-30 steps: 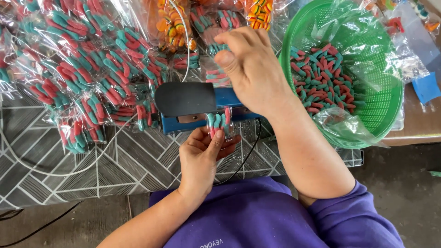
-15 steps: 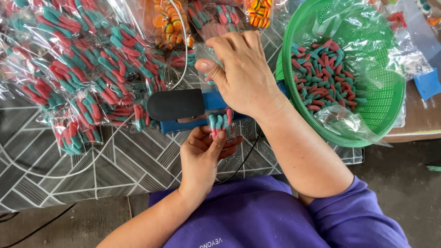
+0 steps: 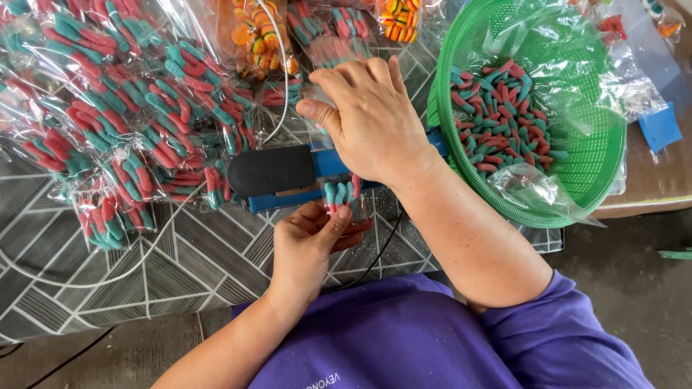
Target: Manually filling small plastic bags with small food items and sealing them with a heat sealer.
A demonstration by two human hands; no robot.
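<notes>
Head view: your left hand pinches a small clear candy bag of red-teal gummies at the near edge of the blue heat sealer. Your right hand lies palm-down on the sealer's arm, fingers closed around nothing visible. Sealed bags are piled on the counter, left. Green basket of loose gummies, right.

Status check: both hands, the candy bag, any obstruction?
Left hand pinching small candy bag under blue sealer. Right hand pressing on sealer. Nothing blocking.
</notes>
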